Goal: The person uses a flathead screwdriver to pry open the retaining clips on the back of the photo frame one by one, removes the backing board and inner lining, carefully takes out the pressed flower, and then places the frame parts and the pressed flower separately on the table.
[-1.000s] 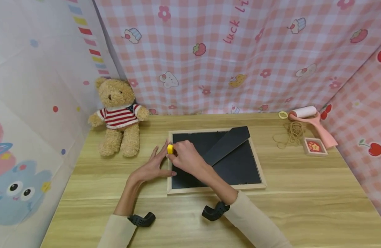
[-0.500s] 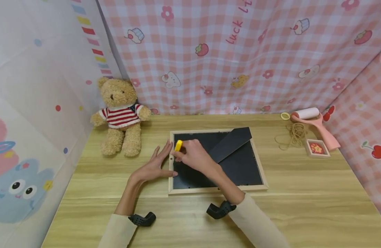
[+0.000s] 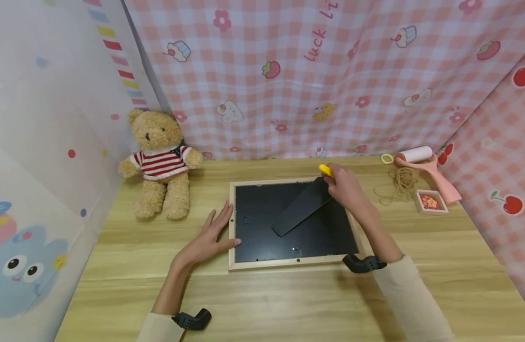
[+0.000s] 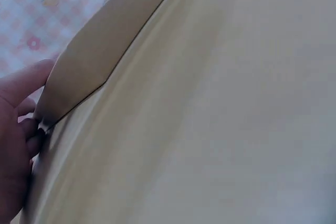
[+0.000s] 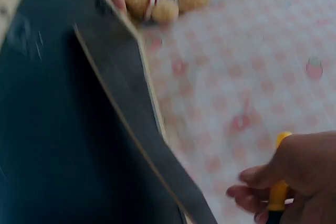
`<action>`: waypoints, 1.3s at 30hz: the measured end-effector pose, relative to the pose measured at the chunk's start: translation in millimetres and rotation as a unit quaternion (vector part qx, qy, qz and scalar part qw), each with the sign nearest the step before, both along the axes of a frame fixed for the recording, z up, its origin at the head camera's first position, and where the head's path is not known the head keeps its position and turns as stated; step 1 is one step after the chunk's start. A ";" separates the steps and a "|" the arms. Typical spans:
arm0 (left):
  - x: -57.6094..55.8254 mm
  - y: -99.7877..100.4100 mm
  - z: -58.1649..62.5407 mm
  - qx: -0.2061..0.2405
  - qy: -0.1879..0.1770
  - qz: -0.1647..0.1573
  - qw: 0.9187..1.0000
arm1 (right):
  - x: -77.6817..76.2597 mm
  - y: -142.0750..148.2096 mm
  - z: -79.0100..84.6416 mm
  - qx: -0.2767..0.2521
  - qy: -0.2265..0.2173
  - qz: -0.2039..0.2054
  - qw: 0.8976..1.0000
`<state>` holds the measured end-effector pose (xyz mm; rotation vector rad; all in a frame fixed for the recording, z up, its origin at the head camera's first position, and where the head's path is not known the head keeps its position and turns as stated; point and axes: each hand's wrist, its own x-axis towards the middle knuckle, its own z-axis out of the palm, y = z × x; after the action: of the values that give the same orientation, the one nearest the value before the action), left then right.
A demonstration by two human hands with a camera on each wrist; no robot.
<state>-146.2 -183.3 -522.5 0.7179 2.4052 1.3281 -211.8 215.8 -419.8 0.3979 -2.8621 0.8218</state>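
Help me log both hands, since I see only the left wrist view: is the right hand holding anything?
Observer: Yes, the right hand grips a yellow-handled tool.
Operator: And what fills the wooden frame by the left hand?
Observer: A black panel, which the head view shows set inside the frame.
Operator: Does anything lie across that panel?
Observer: A black strip runs diagonally over it, its far end up by the right hand.
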 end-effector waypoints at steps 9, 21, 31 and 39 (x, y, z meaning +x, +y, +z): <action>55.7 10.5 -12.3 0.024 0.007 -0.002 1.000 | -32.2 12.9 -7.1 0.084 -0.009 0.070 0.994; 85.6 24.3 1.3 0.030 0.072 0.117 0.990 | -38.5 7.3 -27.2 0.106 -0.017 0.069 0.992; 63.8 20.0 -19.8 -0.013 0.245 0.247 0.937 | -20.8 24.7 -12.8 0.125 -0.119 0.062 0.983; 59.1 27.5 -14.9 -0.028 0.205 0.292 0.934 | -8.7 34.5 -9.6 0.130 -0.137 0.072 0.979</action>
<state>-87.2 -155.8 -537.4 0.2800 3.1511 1.4069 -220.5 250.2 -429.4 0.5674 -3.2447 0.5607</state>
